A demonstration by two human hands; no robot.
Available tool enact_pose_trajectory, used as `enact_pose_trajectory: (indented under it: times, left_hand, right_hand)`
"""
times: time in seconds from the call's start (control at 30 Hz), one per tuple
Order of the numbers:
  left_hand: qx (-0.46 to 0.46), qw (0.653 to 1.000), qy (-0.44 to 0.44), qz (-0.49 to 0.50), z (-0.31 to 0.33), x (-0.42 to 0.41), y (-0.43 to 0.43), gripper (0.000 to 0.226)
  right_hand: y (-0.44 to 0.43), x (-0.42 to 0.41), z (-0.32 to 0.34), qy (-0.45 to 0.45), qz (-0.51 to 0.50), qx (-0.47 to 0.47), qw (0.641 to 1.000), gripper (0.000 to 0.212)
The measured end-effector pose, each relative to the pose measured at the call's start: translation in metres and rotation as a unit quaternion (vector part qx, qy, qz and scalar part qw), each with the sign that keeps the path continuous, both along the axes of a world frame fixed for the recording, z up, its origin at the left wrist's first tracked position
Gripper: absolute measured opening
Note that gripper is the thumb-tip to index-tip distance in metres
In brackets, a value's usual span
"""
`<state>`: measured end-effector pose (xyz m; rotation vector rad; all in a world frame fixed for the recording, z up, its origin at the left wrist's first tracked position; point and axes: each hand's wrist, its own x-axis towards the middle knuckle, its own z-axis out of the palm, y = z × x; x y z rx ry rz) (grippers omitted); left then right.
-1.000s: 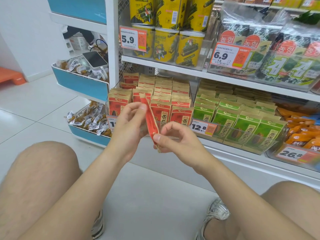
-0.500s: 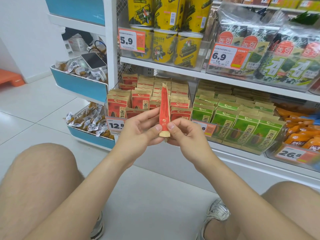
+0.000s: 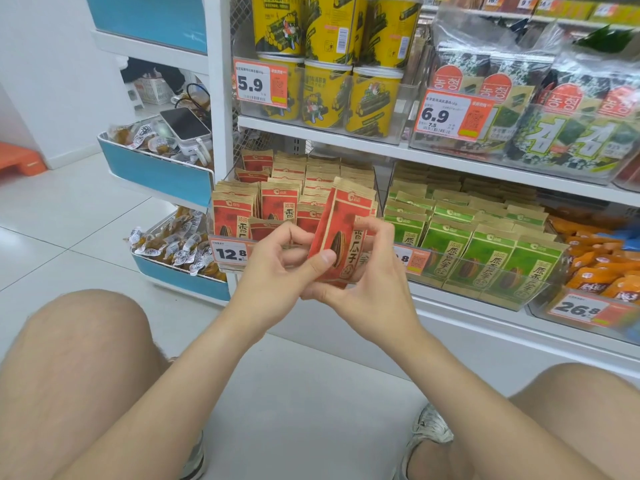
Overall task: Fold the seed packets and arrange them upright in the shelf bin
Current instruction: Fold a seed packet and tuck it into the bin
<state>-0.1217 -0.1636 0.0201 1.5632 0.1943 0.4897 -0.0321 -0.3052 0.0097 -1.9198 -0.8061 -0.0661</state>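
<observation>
while the left thumb [image 3: 325, 260] presses flat on the printed face of the red seed packet [image 3: 341, 230], low down beside the picture of the seed, the other left fingers curl loosely to the side of it; whether any of them touch its back i cannot tell. the right fingertips [image 3: 379, 233] hook over the packet's right edge from behind and clamp it, and the right palm cups its bottom end. so the left hand [image 3: 273, 275] and the right hand [image 3: 370, 296] both grip this one packet. it stands nearly upright, its top leaning a little to the right, and it is held in the air just in front of the shelf bin [image 3: 381, 185], not yet inside it.

whether the packet is already creased i cannot tell; the grip looks like shaping or squaring it before it goes in.

beyond the hands, the bin already holds several rows of red packets [image 3: 277, 202] standing upright, front to back, so most of the arranging looks done. one packet at the front left sits lower than its neighbours and may want straightening. the front right of the bin is hidden by the hands, so any gap there is a guess. left to do, as i judge it: finish this packet and stand it in a front row. the green packets [image 3: 485, 251] in the next bin stand in neat rows.
</observation>
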Motion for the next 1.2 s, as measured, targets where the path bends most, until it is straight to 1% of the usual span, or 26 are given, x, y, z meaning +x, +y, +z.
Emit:
enact_pose_trajectory:
  times: [0.03, 0.07, 0.1, 0.13, 0.2, 0.27, 0.3, 0.37, 0.4, 0.43, 0.5, 0.53, 0.6, 0.7, 0.77, 0.83, 0.93, 0.97, 1.0, 1.07, 1.1, 1.13, 1.17, 1.2]
  left_hand:
    - [-0.014, 1.000, -0.001, 0.001, -0.001, 0.001, 0.002, 0.017]
    - [-0.027, 1.000, -0.001, 0.001, -0.001, 0.001, 0.004, 0.011]
    - [-0.032, 0.999, 0.001, 0.005, -0.004, 0.001, 0.007, 0.007]
    - [-0.032, 0.999, 0.005, 0.009, -0.004, 0.001, 0.010, 0.005]
    - [-0.017, 1.000, 0.016, 0.010, -0.007, 0.001, 0.015, 0.009]
    - [-0.002, 1.000, 0.018, 0.015, -0.007, 0.001, 0.017, 0.012]
    - [-0.002, 1.000, 0.015, 0.023, -0.007, 0.001, 0.017, 0.013]
    - [-0.011, 0.999, 0.007, 0.052, -0.005, 0.001, 0.018, 0.015]
    - [-0.018, 0.997, 0.005, 0.071, -0.004, 0.001, 0.020, 0.015]
    - [-0.027, 0.996, 0.006, 0.085, -0.004, 0.001, 0.021, 0.016]
    - [-0.055, 0.995, 0.013, 0.080, -0.001, 0.002, 0.025, 0.018]
    - [-0.067, 0.995, 0.016, 0.070, 0.000, 0.003, 0.027, 0.019]
    - [-0.078, 0.994, 0.014, 0.072, 0.000, 0.004, 0.033, 0.020]
    - [-0.121, 0.988, 0.001, 0.094, 0.001, 0.006, 0.044, 0.018]
    - [-0.153, 0.983, 0.000, 0.098, 0.001, 0.007, 0.050, 0.018]
    - [-0.182, 0.979, 0.008, 0.089, 0.001, 0.008, 0.056, 0.019]
    - [-0.226, 0.972, 0.002, 0.070, 0.004, 0.012, 0.063, 0.022]
    - [-0.214, 0.974, -0.005, 0.078, 0.007, 0.014, 0.065, 0.024]
    - [-0.181, 0.978, -0.012, 0.101, 0.009, 0.017, 0.068, 0.025]
    - [-0.060, 0.980, -0.023, 0.187, 0.010, 0.022, 0.076, 0.019]
    - [0.027, 0.970, -0.021, 0.241, 0.008, 0.026, 0.082, 0.017]
    - [0.122, 0.950, -0.013, 0.286, 0.004, 0.029, 0.089, 0.017]
    - [0.210, 0.928, 0.008, 0.309, 0.001, 0.032, 0.095, 0.024]
    - [0.281, 0.908, 0.036, 0.309, -0.003, 0.034, 0.100, 0.033]
  right_hand:
    - [0.000, 0.002, 0.001, -0.003, 0.008, 0.004, 1.000, 0.114]
    - [-0.001, 0.004, 0.003, 0.000, 0.018, 0.012, 1.000, 0.119]
    - [-0.001, 0.008, 0.004, 0.000, 0.024, 0.023, 0.999, 0.117]
    - [-0.001, 0.011, 0.005, -0.007, 0.023, 0.036, 0.999, 0.111]
    - [-0.002, 0.018, 0.008, -0.030, 0.010, 0.037, 0.999, 0.098]
    - [-0.003, 0.022, 0.013, -0.033, 0.032, 0.029, 0.999, 0.084]
    - [-0.003, 0.023, 0.016, -0.010, 0.058, 0.029, 0.998, 0.077]
    - [0.000, 0.025, 0.021, 0.099, 0.099, 0.056, 0.989, 0.070]
    - [0.003, 0.026, 0.022, 0.145, 0.097, 0.082, 0.981, 0.068]
    - [0.007, 0.027, 0.023, 0.156, 0.079, 0.111, 0.978, 0.066]
    - [0.017, 0.026, 0.021, 0.120, 0.021, 0.158, 0.980, 0.065]
    - [0.021, 0.026, 0.020, 0.113, 0.004, 0.176, 0.978, 0.066]
    - [0.029, 0.027, 0.021, 0.143, 0.011, 0.193, 0.971, 0.070]
    - [0.036, 0.032, 0.025, 0.200, 0.092, 0.152, 0.964, 0.091]
    - [0.039, 0.032, 0.031, 0.240, 0.138, 0.141, 0.951, 0.104]
    - [0.045, 0.031, 0.034, 0.271, 0.144, 0.144, 0.941, 0.109]
    - [0.057, 0.035, 0.037, 0.298, 0.127, 0.175, 0.930, 0.110]
    - [0.061, 0.037, 0.039, 0.291, 0.118, 0.189, 0.930, 0.109]
    - [0.065, 0.039, 0.041, 0.268, 0.105, 0.202, 0.936, 0.107]
    - [0.073, 0.043, 0.044, 0.173, 0.073, 0.218, 0.958, 0.099]
    - [0.077, 0.045, 0.046, 0.118, 0.058, 0.224, 0.966, 0.093]
    - [0.080, 0.047, 0.046, 0.071, 0.044, 0.229, 0.970, 0.087]
    - [0.084, 0.049, 0.046, 0.034, 0.035, 0.232, 0.971, 0.081]
    - [0.088, 0.052, 0.044, 0.002, 0.030, 0.232, 0.972, 0.074]
